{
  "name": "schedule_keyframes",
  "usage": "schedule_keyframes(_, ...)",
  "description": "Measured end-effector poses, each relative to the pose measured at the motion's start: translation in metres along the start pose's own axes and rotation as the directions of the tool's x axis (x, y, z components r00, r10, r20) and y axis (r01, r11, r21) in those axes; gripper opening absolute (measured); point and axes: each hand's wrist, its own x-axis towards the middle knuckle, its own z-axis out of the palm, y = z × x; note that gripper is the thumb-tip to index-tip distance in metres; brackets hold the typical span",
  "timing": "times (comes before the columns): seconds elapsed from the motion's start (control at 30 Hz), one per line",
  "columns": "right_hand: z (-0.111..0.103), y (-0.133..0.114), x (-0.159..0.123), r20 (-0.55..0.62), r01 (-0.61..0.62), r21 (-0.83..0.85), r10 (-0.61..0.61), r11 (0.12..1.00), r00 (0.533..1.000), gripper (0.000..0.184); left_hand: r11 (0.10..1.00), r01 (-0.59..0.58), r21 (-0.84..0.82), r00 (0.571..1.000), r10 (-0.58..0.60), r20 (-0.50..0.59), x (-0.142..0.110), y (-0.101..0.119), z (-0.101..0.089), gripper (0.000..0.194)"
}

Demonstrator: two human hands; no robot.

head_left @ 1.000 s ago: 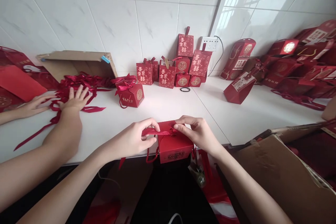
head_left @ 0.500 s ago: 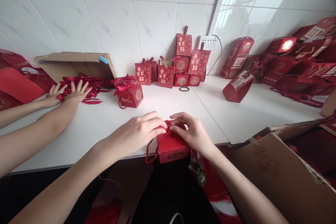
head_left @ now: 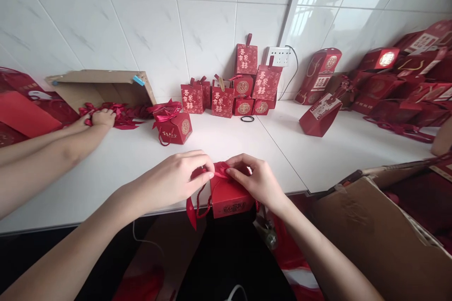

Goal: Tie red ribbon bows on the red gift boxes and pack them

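A red gift box with gold print and a twisted cord handle sits at the table's front edge, right before me. My left hand pinches a red satin ribbon at the top left of the box, and a loose ribbon end hangs below that hand. On the box's upper right, my right hand closes thumb and fingers on the same ribbon at its middle. The fingers partly cover the box top.
At left, another person's hands rest in a heap of red ribbons by an open cardboard box. A ribboned box, several upright red boxes and a black ring stand behind. A large carton is at right.
My left hand has drawn left with the ribbon, and a ribbon end now hangs beside the box. My right hand has barely moved. The other person's hands have gathered closer in the ribbon heap.
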Motion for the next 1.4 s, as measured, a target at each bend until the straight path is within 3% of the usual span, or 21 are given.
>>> schedule_keyframes(0.2, 0.001, -0.002, -0.001, -0.024, -0.013, -0.004, 0.013, 1.000, 1.000, 0.012, 1.000, 0.016, -0.021, 0.999, -0.017, -0.029, 0.002, -0.002, 0.002, 0.019)
schedule_keyframes(0.4, 0.000, -0.002, -0.001, -0.011, -0.003, 0.013, 0.003, 1.000, 1.000, 0.012, 0.992, -0.108, 0.070, 0.993, 0.110, -0.035, 0.009, 0.000, 0.004, 0.016)
schedule_keyframes(0.53, -0.001, -0.005, 0.000, 0.010, 0.024, -0.026, -0.023, 0.999, 1.000, 0.011, 0.958, -0.253, 0.133, 0.966, 0.243, 0.090, 0.022, 0.004, 0.000, 0.020)
schedule_keyframes(0.67, -0.002, -0.006, 0.001, 0.026, 0.048, -0.078, -0.046, 0.996, 0.999, 0.011, 0.941, -0.324, 0.099, 0.925, 0.293, 0.240, 0.040, 0.015, -0.009, 0.022)
schedule_keyframes(0.9, -0.001, -0.004, 0.001, 0.025, 0.030, -0.036, -0.029, 0.999, 0.999, 0.009, 0.971, -0.237, 0.034, 0.914, 0.211, 0.346, 0.065, 0.025, -0.019, 0.023)
schedule_keyframes(1.0, 0.001, -0.003, 0.001, 0.010, 0.022, 0.094, -0.023, 0.995, 1.000, 0.005, 0.981, -0.194, -0.027, 0.935, 0.193, 0.297, 0.073, 0.013, -0.013, 0.016)
schedule_keyframes(1.17, 0.002, -0.001, 0.000, -0.061, -0.016, 0.234, 0.031, 0.972, 0.998, 0.022, 0.987, -0.088, -0.132, 0.991, 0.101, 0.091, 0.073, -0.016, 0.008, 0.012)
schedule_keyframes(1.27, 0.003, 0.000, -0.001, -0.081, -0.016, 0.239, 0.036, 0.971, 0.996, 0.024, 0.986, -0.067, -0.150, 0.997, 0.071, 0.020, 0.061, -0.023, 0.023, 0.008)
schedule_keyframes(1.4, 0.005, 0.002, -0.001, -0.082, 0.005, 0.275, 0.019, 0.961, 0.996, 0.023, 0.981, -0.098, -0.168, 0.983, 0.069, -0.171, 0.039, -0.020, 0.043, 0.005)
